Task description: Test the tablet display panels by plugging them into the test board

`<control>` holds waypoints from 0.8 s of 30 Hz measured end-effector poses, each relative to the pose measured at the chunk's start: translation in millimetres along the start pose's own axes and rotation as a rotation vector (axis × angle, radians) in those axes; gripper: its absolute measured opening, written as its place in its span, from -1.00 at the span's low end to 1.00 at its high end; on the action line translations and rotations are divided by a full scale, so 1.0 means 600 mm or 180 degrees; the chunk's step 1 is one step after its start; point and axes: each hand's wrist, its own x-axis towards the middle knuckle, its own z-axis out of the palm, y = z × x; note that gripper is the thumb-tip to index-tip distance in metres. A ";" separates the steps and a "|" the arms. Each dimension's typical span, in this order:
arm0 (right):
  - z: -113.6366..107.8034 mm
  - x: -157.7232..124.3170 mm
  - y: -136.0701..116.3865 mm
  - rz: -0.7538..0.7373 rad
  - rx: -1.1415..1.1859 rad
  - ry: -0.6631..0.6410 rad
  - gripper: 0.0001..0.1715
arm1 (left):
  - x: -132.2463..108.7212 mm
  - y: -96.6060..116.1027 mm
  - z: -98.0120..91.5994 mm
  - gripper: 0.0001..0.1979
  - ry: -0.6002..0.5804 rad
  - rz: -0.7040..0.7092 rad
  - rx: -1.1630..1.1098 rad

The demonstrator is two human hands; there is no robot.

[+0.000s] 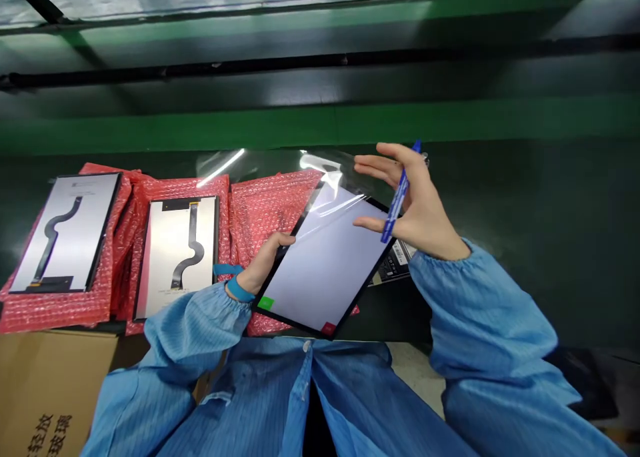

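My left hand [265,265] grips the lower left edge of a black-framed display panel [325,264], which is tilted up off the bench. A clear protective film [325,200] curls away from the panel's upper edge. My right hand [417,200] clamps a blue marker pen [400,194] between its fingers, and its fingertips rest near the panel's right edge. A green sticker [266,303] and a red sticker [329,328] mark the panel's lower corners. Two more panels [65,234] [177,257] with black ribbon cables lie face down on red bubble wrap [270,204].
A cardboard box [50,390] with printed characters stands at the lower left. A dark item with a barcode label [397,260] lies partly under the held panel. Green-and-black bench rails [320,124] run across the back. Blue sleeves cover both my arms.
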 end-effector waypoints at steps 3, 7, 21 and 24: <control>-0.008 -0.016 0.030 0.0086 -0.0033 0.0173 0.10 | 0.007 0.003 -0.005 -0.68 -0.0069 -0.0047 -0.0019; 0.013 -0.022 0.061 0.0301 0.0686 0.0938 -0.25 | 0.011 0.008 0.004 -0.77 0.0428 0.0049 -0.0120; 0.033 -0.025 0.109 0.1011 0.1345 0.1453 -0.45 | 0.013 0.008 0.000 -0.62 -0.0093 -0.0551 -0.0361; 0.031 -0.026 0.113 0.0948 0.1216 0.1286 -0.39 | 0.011 0.009 0.006 -0.60 0.0170 -0.0565 -0.0228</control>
